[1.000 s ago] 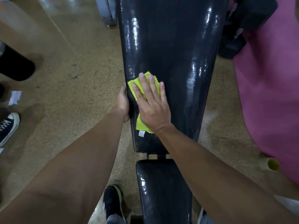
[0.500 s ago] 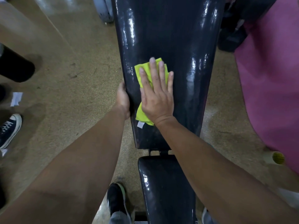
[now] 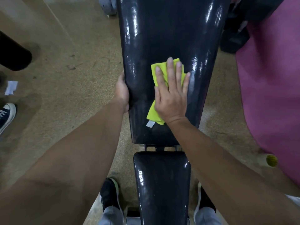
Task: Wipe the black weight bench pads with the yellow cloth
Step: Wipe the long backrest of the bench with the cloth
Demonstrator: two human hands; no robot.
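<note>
The right hand [image 3: 170,95] is pressing flat-fingered on the yellow cloth [image 3: 154,114], lying lengthwise along the back pad [image 3: 162,38], while the left hand [image 3: 122,91] is gripping the pad's edge.

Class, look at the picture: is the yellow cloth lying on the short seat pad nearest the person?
No, the right hand presses the yellow cloth flat on the long back pad.

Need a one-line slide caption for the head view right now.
Right hand presses yellow cloth flat on long back pad; left hand grips its edge.
</note>
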